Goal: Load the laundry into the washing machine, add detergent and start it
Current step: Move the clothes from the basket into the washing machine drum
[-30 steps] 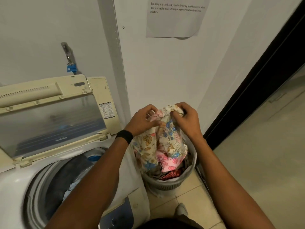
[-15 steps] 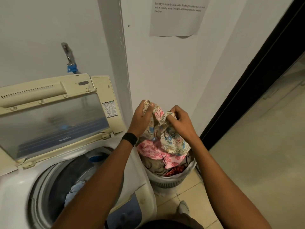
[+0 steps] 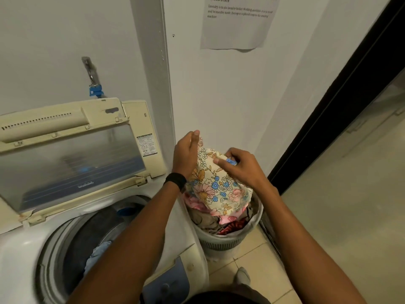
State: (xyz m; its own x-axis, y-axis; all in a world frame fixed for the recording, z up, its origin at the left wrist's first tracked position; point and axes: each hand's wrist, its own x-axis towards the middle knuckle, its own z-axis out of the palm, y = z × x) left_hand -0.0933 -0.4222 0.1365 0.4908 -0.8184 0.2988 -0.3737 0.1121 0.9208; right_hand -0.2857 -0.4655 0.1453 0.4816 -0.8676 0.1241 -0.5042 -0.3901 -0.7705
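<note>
A floral cloth (image 3: pixel 217 185) rises in a mound out of the grey laundry basket (image 3: pixel 225 241), which stands on the floor right of the washing machine (image 3: pixel 24 249). My left hand (image 3: pixel 185 155) holds the cloth's left upper edge, with a bit of fabric showing at its fingertips. My right hand (image 3: pixel 240 168) grips the top of the cloth with curled fingers. More pink, red and brown laundry lies beneath it in the basket. The machine's lid (image 3: pixel 72 159) stands open, and a blue garment (image 3: pixel 98 254) lies in the drum (image 3: pixel 72 242).
The basket sits in a corner between the white wall and a dark door frame (image 3: pixel 328 119). A tap with a blue connector (image 3: pixel 95 91) is above the machine. A paper notice (image 3: pixel 238 23) hangs on the wall. My foot (image 3: pixel 242 276) is on the tiled floor.
Both hands have shifted their hold on the floral cloth; the left hand has risen and the right moved to the cloth's top. The cloth is bunched higher over the basket.
</note>
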